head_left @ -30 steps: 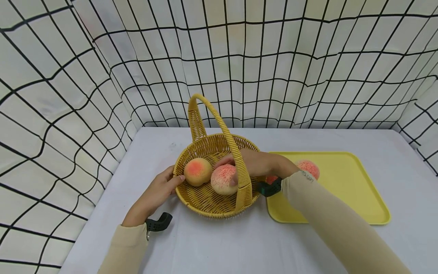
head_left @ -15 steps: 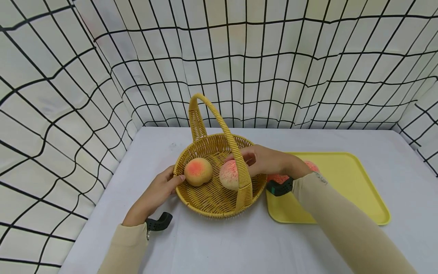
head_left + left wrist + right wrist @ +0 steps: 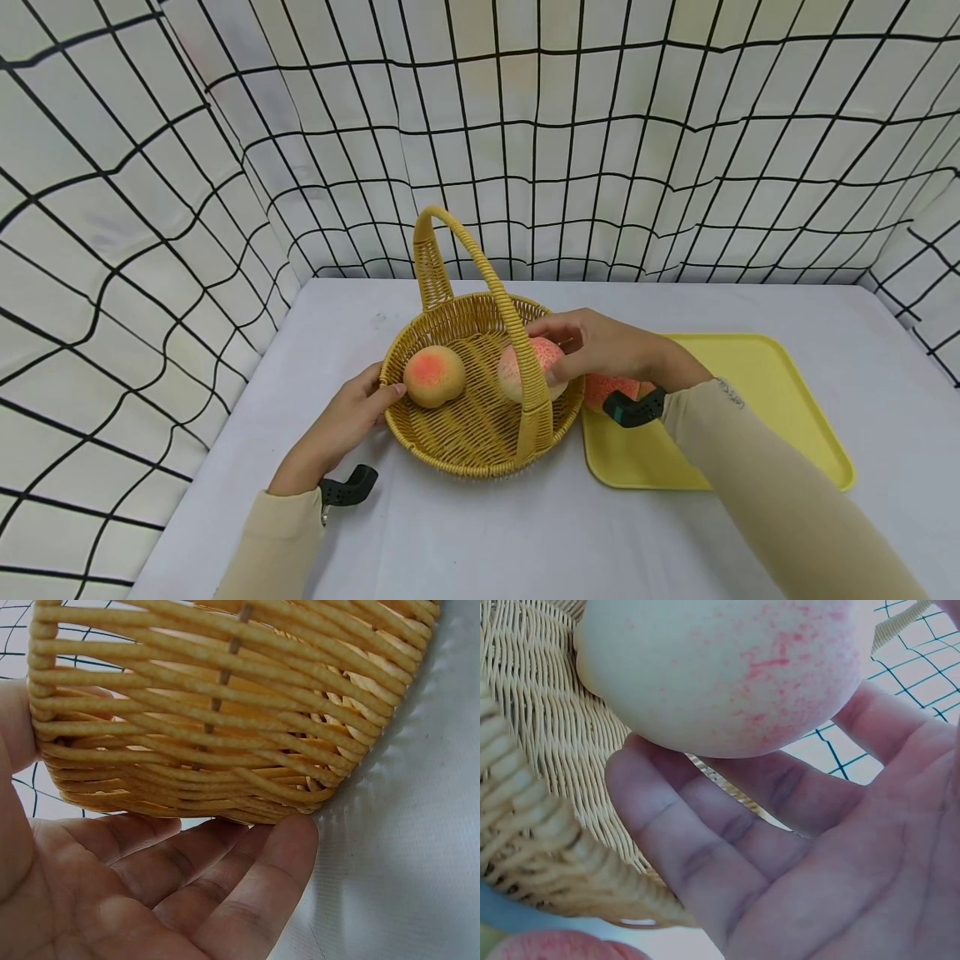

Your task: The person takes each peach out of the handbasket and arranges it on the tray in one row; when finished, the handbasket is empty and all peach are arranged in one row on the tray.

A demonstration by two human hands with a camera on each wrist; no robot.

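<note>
The right hand [image 3: 607,346] pinches the pink-speckled peach [image 3: 511,374] between thumb and fingers, away from the palm and partly behind the handle [image 3: 491,272] of the basket [image 3: 461,433], perhaps clear of the wicker, while the left hand [image 3: 362,410] grips the rim [image 3: 480,472].

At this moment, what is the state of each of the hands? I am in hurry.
Left hand: gripping the basket.
Right hand: holding a pink-speckled peach.
</note>
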